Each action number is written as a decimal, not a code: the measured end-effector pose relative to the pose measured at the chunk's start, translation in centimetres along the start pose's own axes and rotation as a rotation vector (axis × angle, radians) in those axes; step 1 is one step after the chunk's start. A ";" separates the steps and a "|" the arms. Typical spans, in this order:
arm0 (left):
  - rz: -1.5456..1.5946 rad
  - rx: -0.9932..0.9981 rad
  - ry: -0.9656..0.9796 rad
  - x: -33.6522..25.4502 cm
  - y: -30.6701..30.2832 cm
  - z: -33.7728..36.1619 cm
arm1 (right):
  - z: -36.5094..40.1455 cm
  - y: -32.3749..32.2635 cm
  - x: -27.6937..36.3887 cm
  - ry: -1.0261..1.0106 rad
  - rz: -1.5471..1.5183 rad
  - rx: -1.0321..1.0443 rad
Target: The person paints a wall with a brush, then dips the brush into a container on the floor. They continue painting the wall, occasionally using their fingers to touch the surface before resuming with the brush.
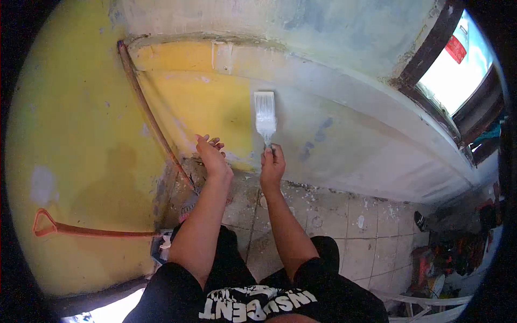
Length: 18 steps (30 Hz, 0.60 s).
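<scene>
In my right hand (273,166) is a flat paintbrush (265,114), gripped by its handle with the bristles pointing up. White paint coats its bristles and ferrule. The brush overlaps the low wall where a yellow area (188,97) meets a whitish-grey painted area (323,129). To the left, my left hand (211,153) is raised before the yellow part, palm turned up, fingers loosely bent and apart with nothing visible in them.
A wooden pole (148,105) leans in the corner at left. Below it, an orange-handled tool (97,231) rests against the yellow-green side wall. Paint spots mark the tiled floor (344,220). A window (458,64) is at upper right, with clutter (452,258) and a white chair (425,300) below.
</scene>
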<state>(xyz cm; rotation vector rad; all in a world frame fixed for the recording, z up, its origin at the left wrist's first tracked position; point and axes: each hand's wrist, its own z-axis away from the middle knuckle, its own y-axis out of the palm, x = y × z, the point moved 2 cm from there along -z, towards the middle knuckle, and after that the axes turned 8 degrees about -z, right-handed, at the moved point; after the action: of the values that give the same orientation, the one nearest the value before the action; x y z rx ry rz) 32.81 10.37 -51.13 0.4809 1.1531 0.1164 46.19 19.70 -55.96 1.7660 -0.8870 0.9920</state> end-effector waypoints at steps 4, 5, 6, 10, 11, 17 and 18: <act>-0.011 -0.002 0.003 -0.1 0.4 0.6 | -0.7 2.8 1.7 0.053 -0.119 0.011; -0.024 0.004 0.004 -0.1 0.5 0.8 | -1.0 3.1 1.3 0.050 -0.156 0.019; -0.038 0.014 -0.003 0.2 0.5 0.9 | -1.0 3.1 1.0 0.044 -0.193 0.024; -0.003 0.020 -0.031 -0.3 0.6 0.7 | 1.6 1.9 0.0 0.180 -0.168 -0.079; -0.009 0.006 -0.032 -0.5 0.6 0.7 | 2.3 1.6 -0.1 0.130 -0.131 -0.035; -0.045 -0.033 -0.027 -0.8 0.4 1.1 | 0.5 4.6 1.2 0.013 -0.109 0.074; -0.058 -0.027 -0.028 -0.8 0.4 1.0 | 0.1 5.0 0.9 0.004 -0.125 0.088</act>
<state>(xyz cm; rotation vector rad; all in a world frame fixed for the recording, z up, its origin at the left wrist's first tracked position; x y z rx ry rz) 33.48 10.13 -50.00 0.4238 1.1355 0.0750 42.20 17.80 -53.43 1.8688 -0.7304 0.9647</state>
